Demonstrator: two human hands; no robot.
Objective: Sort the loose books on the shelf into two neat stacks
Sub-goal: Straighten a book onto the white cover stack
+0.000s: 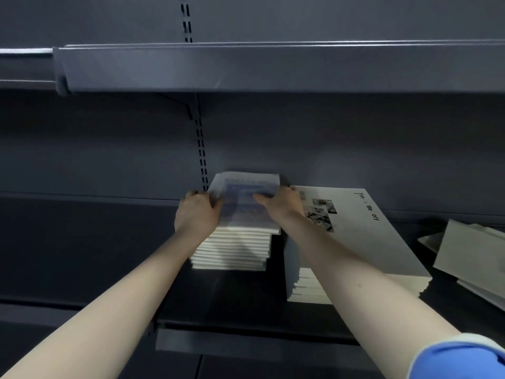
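Both forearms are reaching forward and up into the dark grey shelf bay, bare to above the elbow; a blue sleeve is showing at the lower right corner. The left hand is gripping the left edge of the top book, fingers curling round that edge and thumb lying on the cover. The right hand is holding the same book at its right edge, thumb lying across the cover and the other fingers wrapping behind, out of sight.

The top book is lying on the left stack of white-paged books, overhanging its front slightly. Its cover is showing a bluish picture, blurred; no writing on it is legible. Just beside it to the right is sitting the right stack, topped by a larger pale grey book bearing a small dark photograph and lettering reading roughly "Tim" and "Me ory", with characters missing or too faint to confirm. The right forearm is covering that stack's left portion.

At the far right, loose books are lying tilted and are being cut off by the frame edge; their number and covers cannot be made out. An upper shelf is spanning the view above.
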